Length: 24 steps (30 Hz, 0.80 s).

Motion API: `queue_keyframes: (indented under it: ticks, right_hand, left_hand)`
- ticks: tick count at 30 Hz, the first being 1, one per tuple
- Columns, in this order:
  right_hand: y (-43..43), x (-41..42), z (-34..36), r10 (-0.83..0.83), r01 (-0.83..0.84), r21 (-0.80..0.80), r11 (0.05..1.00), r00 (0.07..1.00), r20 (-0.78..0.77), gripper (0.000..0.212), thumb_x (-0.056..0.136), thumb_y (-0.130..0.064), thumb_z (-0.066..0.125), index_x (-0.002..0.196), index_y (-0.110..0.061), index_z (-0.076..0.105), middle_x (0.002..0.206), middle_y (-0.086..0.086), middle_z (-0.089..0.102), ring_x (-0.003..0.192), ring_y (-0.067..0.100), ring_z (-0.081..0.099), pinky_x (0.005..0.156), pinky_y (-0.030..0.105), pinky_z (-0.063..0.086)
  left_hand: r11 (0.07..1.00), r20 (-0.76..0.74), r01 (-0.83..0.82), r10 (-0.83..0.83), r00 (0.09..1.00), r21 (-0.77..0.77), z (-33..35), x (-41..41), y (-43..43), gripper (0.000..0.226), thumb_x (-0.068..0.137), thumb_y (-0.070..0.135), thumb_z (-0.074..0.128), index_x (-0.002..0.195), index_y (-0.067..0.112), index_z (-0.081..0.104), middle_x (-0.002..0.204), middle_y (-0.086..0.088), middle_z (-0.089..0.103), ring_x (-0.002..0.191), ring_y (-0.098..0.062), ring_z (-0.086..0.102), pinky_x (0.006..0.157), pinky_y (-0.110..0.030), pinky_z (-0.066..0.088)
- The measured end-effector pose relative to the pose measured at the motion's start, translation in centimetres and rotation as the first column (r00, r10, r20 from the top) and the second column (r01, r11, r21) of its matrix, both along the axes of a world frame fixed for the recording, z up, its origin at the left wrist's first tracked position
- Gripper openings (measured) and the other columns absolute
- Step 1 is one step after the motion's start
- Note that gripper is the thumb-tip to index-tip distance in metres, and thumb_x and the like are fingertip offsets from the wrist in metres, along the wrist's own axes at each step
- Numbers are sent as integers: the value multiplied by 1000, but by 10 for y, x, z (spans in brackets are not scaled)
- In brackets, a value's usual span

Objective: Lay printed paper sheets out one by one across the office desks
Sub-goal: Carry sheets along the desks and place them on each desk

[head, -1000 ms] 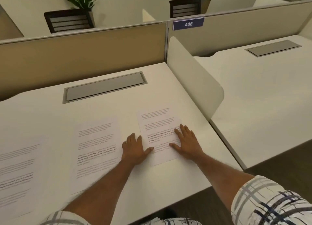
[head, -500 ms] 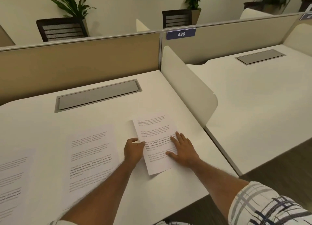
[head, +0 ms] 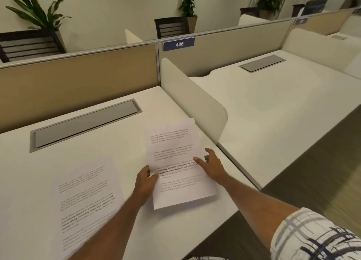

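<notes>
A printed paper sheet (head: 175, 142) is raised off the near white desk (head: 121, 148), its far edge tilted up toward the side divider. My left hand (head: 145, 183) pinches its left edge, thumb on top. My right hand (head: 212, 167) is at its right edge, with the thumb on the print and the fingers spread past the edge. Another printed sheet (head: 86, 197) lies flat on the same desk to the left. I cannot tell whether the raised paper is one sheet or several.
A rounded white divider (head: 191, 101) separates this desk from the neighbouring desk (head: 273, 111) on the right. Each desk has a grey cable lid (head: 84, 123) near the beige back partition, which carries a "436" label (head: 179, 44). Chairs and potted plants stand behind.
Both hands lay flat on the right-hand sheet on the desk. My left hand then closed on its edge, and now the paper is lifted and tilted toward the divider. My view swung right.
</notes>
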State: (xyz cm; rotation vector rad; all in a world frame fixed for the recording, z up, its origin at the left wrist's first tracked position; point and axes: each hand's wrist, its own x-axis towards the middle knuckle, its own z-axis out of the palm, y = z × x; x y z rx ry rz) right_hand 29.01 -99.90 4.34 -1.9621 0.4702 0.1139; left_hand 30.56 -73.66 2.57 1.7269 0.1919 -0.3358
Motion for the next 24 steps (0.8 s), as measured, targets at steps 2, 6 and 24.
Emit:
queue_keyframes:
  ticks: [2,6,24]
  right_hand:
    - [-4,-7,0,-57,54,152,987,998,13,57,80,-43,77,123,-11,58,116,6,69,103,19,68,95,39,53]
    - [-19,-34,-8,-167,157,298,941,986,6,27,84,-16,76,106,-1,69,108,12,74,90,24,74,77,36,61]
    - [-199,-173,-13,-723,657,471,590,689,-55,13,93,-7,62,105,-3,63,104,13,74,91,27,73,78,42,60]
  left_hand:
    - [999,3,49,-49,999,0,2,2,-4,27,91,1,56,113,14,63,106,2,71,97,-16,69,81,-31,55]
    - [982,21,186,-187,982,19,3,7,-18,28,91,3,55,114,15,64,106,5,72,96,-12,70,75,-24,54]
    - [794,126,608,-605,786,20,28,-9,-281,11,95,33,60,100,25,66,98,9,73,90,-6,69,73,-21,53]
